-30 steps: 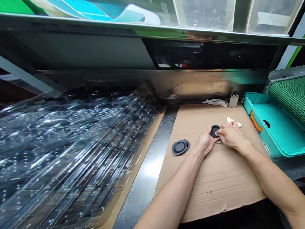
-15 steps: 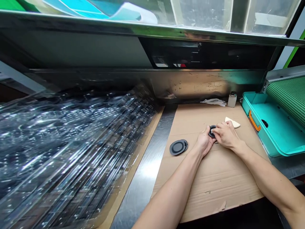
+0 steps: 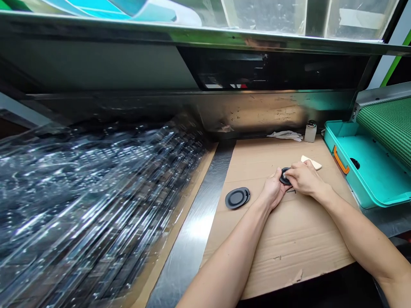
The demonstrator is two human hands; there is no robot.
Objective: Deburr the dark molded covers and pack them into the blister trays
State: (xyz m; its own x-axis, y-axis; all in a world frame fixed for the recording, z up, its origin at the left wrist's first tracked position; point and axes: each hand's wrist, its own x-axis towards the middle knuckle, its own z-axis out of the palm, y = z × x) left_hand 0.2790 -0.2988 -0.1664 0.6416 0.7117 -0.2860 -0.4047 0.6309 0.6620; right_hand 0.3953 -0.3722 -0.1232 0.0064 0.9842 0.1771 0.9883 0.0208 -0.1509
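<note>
My left hand (image 3: 273, 191) and my right hand (image 3: 302, 177) meet over a cardboard sheet (image 3: 282, 239). Together they hold a small black round rubber part (image 3: 284, 176). The left fingers cup it from below and the right fingers press on its top, hiding most of it. A second black oval part (image 3: 237, 198) lies flat on the cardboard to the left of my left hand. A cream-coloured wedge (image 3: 311, 162) rests just behind my right hand.
A big stack of clear plastic trays (image 3: 90, 201) fills the left side. A teal bin (image 3: 362, 171) with an orange handle stands at the right, beside a green belt (image 3: 388, 124). A white cloth (image 3: 285, 135) and a small bottle (image 3: 310, 131) sit at the back.
My hands stay on the black round part, the right fingers shifting further over its top. The view has drifted a little, so everything sits slightly left.
</note>
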